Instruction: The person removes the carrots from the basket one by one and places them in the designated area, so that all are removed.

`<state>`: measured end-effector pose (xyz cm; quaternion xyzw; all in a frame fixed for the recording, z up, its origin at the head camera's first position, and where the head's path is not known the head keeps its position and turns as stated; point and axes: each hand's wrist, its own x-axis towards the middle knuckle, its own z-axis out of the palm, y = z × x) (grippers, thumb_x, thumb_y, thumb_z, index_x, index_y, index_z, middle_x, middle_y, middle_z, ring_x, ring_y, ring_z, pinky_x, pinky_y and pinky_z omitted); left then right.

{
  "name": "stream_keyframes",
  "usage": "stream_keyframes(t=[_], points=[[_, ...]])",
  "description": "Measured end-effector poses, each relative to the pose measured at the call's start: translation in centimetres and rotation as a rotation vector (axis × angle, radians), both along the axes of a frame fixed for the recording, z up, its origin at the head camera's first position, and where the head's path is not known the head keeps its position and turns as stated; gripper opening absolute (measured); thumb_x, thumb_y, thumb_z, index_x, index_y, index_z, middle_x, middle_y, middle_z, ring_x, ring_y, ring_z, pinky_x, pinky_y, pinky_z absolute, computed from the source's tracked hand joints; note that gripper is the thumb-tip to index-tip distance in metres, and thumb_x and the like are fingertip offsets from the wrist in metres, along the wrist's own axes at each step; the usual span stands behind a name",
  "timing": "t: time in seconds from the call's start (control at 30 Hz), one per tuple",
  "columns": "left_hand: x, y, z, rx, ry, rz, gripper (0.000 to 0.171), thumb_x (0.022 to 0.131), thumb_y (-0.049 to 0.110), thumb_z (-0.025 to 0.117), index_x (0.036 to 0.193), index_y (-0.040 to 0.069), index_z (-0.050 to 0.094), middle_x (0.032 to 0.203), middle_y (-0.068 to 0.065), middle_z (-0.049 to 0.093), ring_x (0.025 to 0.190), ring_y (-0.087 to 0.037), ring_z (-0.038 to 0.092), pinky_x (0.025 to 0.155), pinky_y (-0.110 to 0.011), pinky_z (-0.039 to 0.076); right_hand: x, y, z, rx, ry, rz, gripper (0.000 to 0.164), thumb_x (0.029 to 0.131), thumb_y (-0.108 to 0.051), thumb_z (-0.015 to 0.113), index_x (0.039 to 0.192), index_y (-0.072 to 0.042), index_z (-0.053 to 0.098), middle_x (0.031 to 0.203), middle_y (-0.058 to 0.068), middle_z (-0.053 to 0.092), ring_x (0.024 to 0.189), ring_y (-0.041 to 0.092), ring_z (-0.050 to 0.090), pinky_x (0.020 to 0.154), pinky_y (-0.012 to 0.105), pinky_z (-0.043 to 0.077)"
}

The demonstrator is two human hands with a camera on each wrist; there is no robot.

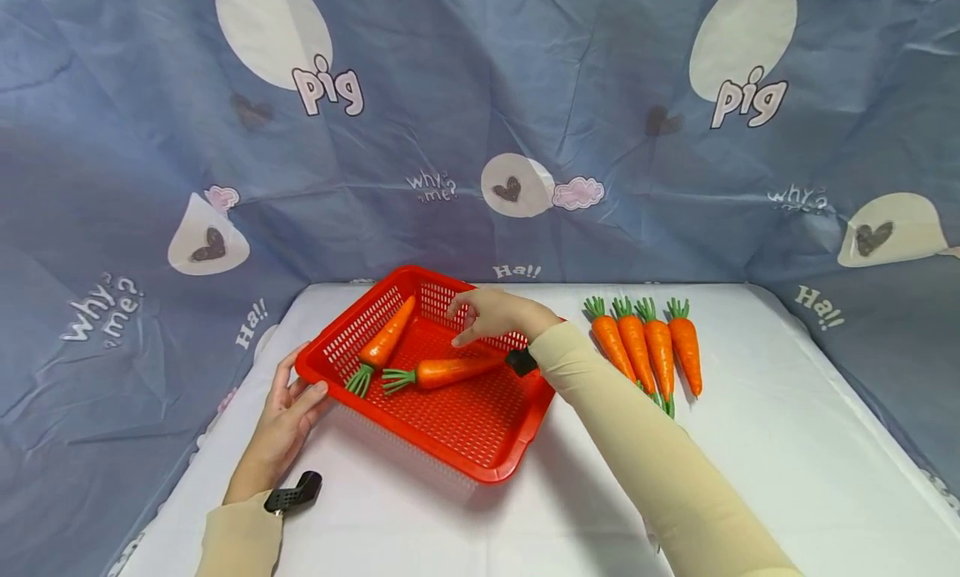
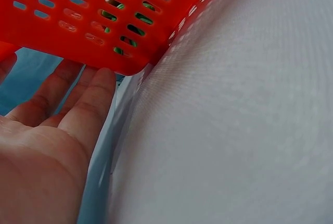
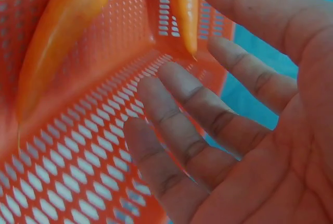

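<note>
A red plastic basket point(image 1: 480, 427) with slotted walls sits at an angle on the white table. Its left corner is held by my left hand point(image 1: 288, 414), thumb at the rim and fingers round the outer side; the left wrist view shows those fingertips against the red wall point(image 2: 62, 26). Inside lie two carrots with green tops: one carrot point(image 1: 386, 335) along the left wall, another carrot point(image 1: 457, 372) across the floor. Over the basket's far side hovers my right hand point(image 1: 491, 314), fingers spread and loosely bent, nothing between them. In the right wrist view a carrot point(image 3: 62, 41) appears beside that hand point(image 3: 223, 130).
To the right of the basket, several more carrots point(image 1: 632, 343) lie in a row on the white tablecloth point(image 1: 780, 444); my right sleeve point(image 1: 637, 435) covers part of that area. A blue printed cloth point(image 1: 420, 102) rises behind the table and along both sides.
</note>
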<state>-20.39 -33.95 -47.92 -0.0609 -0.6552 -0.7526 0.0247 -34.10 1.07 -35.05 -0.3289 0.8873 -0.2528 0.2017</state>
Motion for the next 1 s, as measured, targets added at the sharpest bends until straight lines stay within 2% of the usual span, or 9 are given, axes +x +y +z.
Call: stream_keyframes(t=[0.1,0.27,0.33,0.5,0.63,0.77,1.0], points=[[0.0,-0.1,-0.2,0.003,0.001,0.0,0.069,0.11,0.005,0.056,0.167,0.029,0.025,0.151,0.002,0.049,0.128,-0.003,0.064,0.101,-0.021,0.059,0.1,-1.3,-0.8,0.017,-0.037,0.008,0.043,0.096,-0.024,0.082,0.135,-0.011,0.068,0.09,0.002,0.062,0.08,0.012,0.053,0.074,0.022,0.045],[0.0,-0.1,-0.2,-0.005,-0.008,0.007,0.069,0.11,0.006,0.056,0.167,0.03,0.025,0.151,0.003,0.049,0.128,-0.004,0.064,0.101,-0.021,0.059,0.4,-3.0,-2.0,0.004,-0.082,0.019,0.046,0.096,-0.02,0.082,0.138,-0.008,0.067,0.077,-0.003,0.049,0.072,0.011,0.045,0.068,0.023,0.039],[0.1,-0.1,-0.1,-0.007,-0.014,0.012,0.069,0.11,0.006,0.057,0.167,0.03,0.024,0.151,0.003,0.048,0.128,-0.004,0.064,0.101,-0.021,0.059,0.6,-3.4,-2.3,0.006,-0.084,0.019,0.046,0.095,-0.019,0.083,0.137,-0.008,0.068,0.081,-0.002,0.05,0.076,0.012,0.046,0.071,0.023,0.039],[0.1,0.0,0.2,-0.014,-0.028,0.018,0.07,0.11,0.008,0.057,0.167,0.031,0.024,0.152,0.002,0.047,0.129,-0.004,0.063,0.101,-0.021,0.059,0.9,-4.0,-3.2,0.037,-0.084,0.009,0.042,0.094,-0.017,0.084,0.133,-0.01,0.07,0.105,0.005,0.064,0.096,0.016,0.053,0.084,0.025,0.046],[0.1,0.2,0.2,-0.017,-0.036,0.019,0.07,0.11,0.009,0.057,0.167,0.032,0.023,0.152,0.003,0.046,0.129,-0.004,0.062,0.101,-0.02,0.059,0.9,-4.1,-4.0,0.053,-0.089,0.005,0.042,0.092,-0.011,0.084,0.132,-0.011,0.071,0.119,0.011,0.069,0.103,0.019,0.057,0.093,0.029,0.05],[0.1,0.2,0.3,-0.016,-0.031,0.014,0.07,0.11,0.008,0.056,0.167,0.032,0.023,0.152,0.003,0.046,0.128,-0.003,0.063,0.101,-0.02,0.059,0.9,-4.1,-4.6,0.068,-0.093,-0.002,0.043,0.09,-0.005,0.085,0.131,-0.012,0.072,0.123,0.011,0.071,0.106,0.019,0.06,0.098,0.029,0.052],[0.1,0.3,0.2,-0.003,-0.014,0.014,0.068,0.11,0.006,0.056,0.166,0.029,0.025,0.152,0.001,0.047,0.127,-0.004,0.064,0.1,-0.021,0.06,0.9,-4.3,-5.1,0.084,-0.097,-0.016,0.043,0.09,-0.005,0.085,0.131,-0.013,0.073,0.128,0.012,0.072,0.112,0.021,0.061,0.102,0.03,0.053]])
